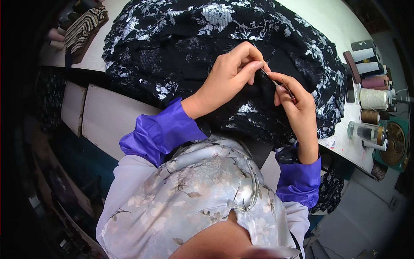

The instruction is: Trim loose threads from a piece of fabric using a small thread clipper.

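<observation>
A large black cloth (172, 56) with a silvery floral print lies heaped over the white table in front of me. My left hand (230, 75) is closed, thumb and forefinger pinched at a small bit of the black cloth. Just right of it, my right hand (297, 101) is closed around slim metal thread snips (277, 83). Their tip points up and left toward the left fingertips, almost meeting them. The fingers partly cover the snips, and the exact bit in the left pinch is too small to make out.
Spools of thread (373, 99) and a clear jar (362, 131) stand on the right side of the white table (347, 23), beside a green round-grilled fan (394, 142). A striped knitted piece (86, 28) lies at the far left near more spools. Pale panels (112, 118) run along the near left.
</observation>
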Demonstrator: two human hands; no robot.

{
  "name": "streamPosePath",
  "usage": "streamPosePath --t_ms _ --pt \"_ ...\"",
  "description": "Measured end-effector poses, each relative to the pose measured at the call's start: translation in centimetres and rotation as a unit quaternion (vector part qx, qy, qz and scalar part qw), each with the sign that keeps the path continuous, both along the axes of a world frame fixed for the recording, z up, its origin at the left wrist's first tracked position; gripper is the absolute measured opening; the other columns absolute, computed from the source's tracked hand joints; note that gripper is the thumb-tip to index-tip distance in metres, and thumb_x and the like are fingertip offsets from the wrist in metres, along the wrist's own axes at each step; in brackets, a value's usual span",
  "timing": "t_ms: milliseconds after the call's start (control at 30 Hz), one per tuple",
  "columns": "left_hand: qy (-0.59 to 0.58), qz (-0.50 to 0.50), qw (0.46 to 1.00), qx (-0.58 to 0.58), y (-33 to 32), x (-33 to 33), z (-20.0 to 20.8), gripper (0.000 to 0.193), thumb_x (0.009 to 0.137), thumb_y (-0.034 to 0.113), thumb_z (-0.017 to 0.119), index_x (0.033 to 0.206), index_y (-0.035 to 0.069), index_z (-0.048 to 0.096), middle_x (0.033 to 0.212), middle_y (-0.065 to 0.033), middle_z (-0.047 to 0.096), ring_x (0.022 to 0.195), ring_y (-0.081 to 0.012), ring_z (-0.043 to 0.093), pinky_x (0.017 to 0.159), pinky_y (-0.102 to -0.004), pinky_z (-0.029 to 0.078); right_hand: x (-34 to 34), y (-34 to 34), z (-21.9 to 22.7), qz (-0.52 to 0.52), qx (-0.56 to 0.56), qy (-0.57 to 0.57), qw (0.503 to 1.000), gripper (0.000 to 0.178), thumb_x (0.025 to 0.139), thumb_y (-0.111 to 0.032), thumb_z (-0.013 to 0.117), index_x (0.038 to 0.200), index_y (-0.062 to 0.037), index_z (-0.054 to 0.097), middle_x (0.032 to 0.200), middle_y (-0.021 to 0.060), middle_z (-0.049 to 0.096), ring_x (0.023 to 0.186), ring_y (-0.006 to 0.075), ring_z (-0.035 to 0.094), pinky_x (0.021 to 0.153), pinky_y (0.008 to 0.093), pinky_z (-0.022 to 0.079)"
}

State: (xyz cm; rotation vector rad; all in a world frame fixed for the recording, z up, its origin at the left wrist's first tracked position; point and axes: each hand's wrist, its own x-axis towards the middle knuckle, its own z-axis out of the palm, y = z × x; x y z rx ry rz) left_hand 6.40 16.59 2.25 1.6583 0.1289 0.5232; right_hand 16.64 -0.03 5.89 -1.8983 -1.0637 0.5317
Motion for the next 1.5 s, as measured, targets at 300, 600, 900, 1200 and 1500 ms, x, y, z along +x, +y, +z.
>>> streamPosePath --t_ms 300,600,900,1200,1500 --pt "0.020 0.009 1.000 -0.021 0.4 0.4 -0.3 0.011 0.098 0.013 0.051 0.095 0.003 0.053 0.085 -0.0016 0.061 0.073 -0.0058 0.056 0.059 -0.0203 0.045 0.5 -1.0 0.0 0.016 -0.011 -0.027 0.999 0.049 0.073 0.012 0.050 0.115 -0.0083 0.065 0.070 0.0068 0.059 0.062 0.0137 0.058 0.061 0.0268 0.046" --pt "0.022 -0.025 0.999 -0.003 0.0 -0.3 -0.6 0.009 0.096 0.010 0.055 0.094 0.002 0.055 0.092 -0.0048 0.063 0.081 -0.0088 0.059 0.068 -0.0232 0.049 -0.9 0.4 -1.9 -0.033 0.047 -0.162 0.985 0.040 0.075 0.012 0.057 0.111 -0.0069 0.061 0.077 0.0116 0.064 0.068 0.0246 0.066 0.062 0.0313 0.050" --pt "0.046 -0.005 0.999 0.026 0.6 0.1 -0.7 0.010 0.096 0.010 0.056 0.092 0.002 0.056 0.094 -0.0051 0.063 0.083 -0.0095 0.060 0.071 -0.0247 0.049 -0.3 -1.5 -0.3 -0.017 -0.006 -0.079 0.997 0.042 0.075 0.014 0.052 0.109 -0.0071 0.065 0.074 0.0101 0.063 0.065 0.0201 0.064 0.062 0.0283 0.049" --pt "0.033 -0.040 0.997 -0.053 0.8 -0.2 -0.5 0.009 0.095 0.010 0.057 0.091 0.002 0.056 0.093 -0.0045 0.063 0.083 -0.0084 0.060 0.071 -0.0237 0.049 -1.0 -0.2 -0.5 0.008 0.048 -0.247 0.968 0.040 0.070 0.012 0.061 0.106 -0.0063 0.063 0.087 0.0112 0.067 0.078 0.0268 0.068 0.066 0.0342 0.053" --pt "0.038 -0.091 0.994 0.049 1.1 -0.6 -0.1 0.010 0.091 0.008 0.061 0.085 0.001 0.056 0.095 -0.0070 0.065 0.086 -0.0103 0.061 0.077 -0.0241 0.049 -1.1 -0.3 -1.4 -0.025 0.047 -0.217 0.975 0.039 0.071 0.012 0.061 0.106 -0.0063 0.062 0.087 0.0128 0.066 0.077 0.0275 0.067 0.066 0.0348 0.052"
